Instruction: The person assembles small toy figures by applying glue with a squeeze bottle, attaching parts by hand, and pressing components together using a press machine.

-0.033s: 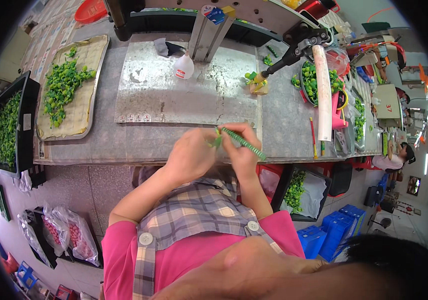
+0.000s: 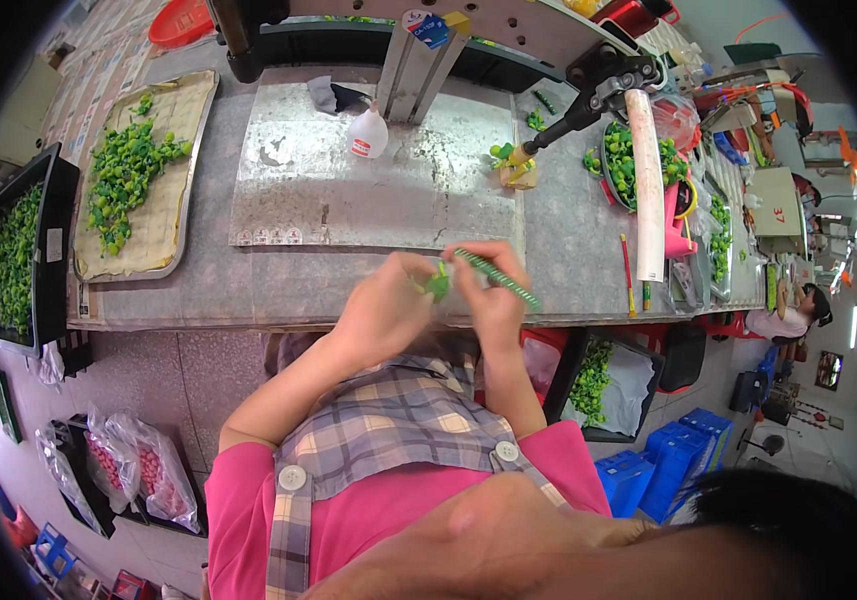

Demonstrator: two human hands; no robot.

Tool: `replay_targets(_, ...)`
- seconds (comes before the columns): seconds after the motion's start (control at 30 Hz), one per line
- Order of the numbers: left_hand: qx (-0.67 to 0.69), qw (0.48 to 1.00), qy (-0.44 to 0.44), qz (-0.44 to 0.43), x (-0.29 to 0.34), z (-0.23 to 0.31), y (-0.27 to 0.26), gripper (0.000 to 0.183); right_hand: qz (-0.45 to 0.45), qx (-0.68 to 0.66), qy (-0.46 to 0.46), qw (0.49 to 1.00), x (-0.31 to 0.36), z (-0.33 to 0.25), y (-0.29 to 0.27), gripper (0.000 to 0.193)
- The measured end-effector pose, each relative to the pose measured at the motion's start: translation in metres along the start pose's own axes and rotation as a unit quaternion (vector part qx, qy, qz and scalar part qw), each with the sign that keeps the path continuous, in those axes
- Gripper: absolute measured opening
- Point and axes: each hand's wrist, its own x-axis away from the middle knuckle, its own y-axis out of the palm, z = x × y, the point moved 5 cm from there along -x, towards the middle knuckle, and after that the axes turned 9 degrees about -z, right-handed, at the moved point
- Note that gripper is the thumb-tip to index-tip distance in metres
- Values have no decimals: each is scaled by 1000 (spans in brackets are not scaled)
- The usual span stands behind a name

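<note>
My left hand (image 2: 387, 305) is here over the front of the bench (image 2: 249, 290), fingertips pinching a little green piece (image 2: 438, 284) that sits right between my two hands! Across from it, my right hand (image 2: 497, 305) grips a green banded stick (image 2: 499, 275) like a pen, the shaft slanting down toward my right. Whether my right fingertips touch the little piece too, I can't tell; they're just beside it. Beyond my knuckles lies the worn metal plate (image 2: 339, 200), a white squeeze bottle (image 2: 369, 137) upright on its far part. Off to my left, leafy green pieces (image 2: 129, 170) are heaped on the cloth-lined tray (image 2: 164, 220), with a black bin (image 2: 59, 200) of more greenery beside it. And over to my right, a slim red-and-yellow stick (image 2: 628, 275) lies near the long white tube (image 2: 647, 190)!
</note>
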Motion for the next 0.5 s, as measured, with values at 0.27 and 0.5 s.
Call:
replay_targets(0.27, 549, 817, -102, -145, 1, -23, 17, 32, 159, 491, -19, 856, -9, 53, -133, 18)
replay_targets(0.5, 558, 813, -111, -128, -10, -28, 26, 41, 72, 592, 52, 801, -6, 80, -174, 26)
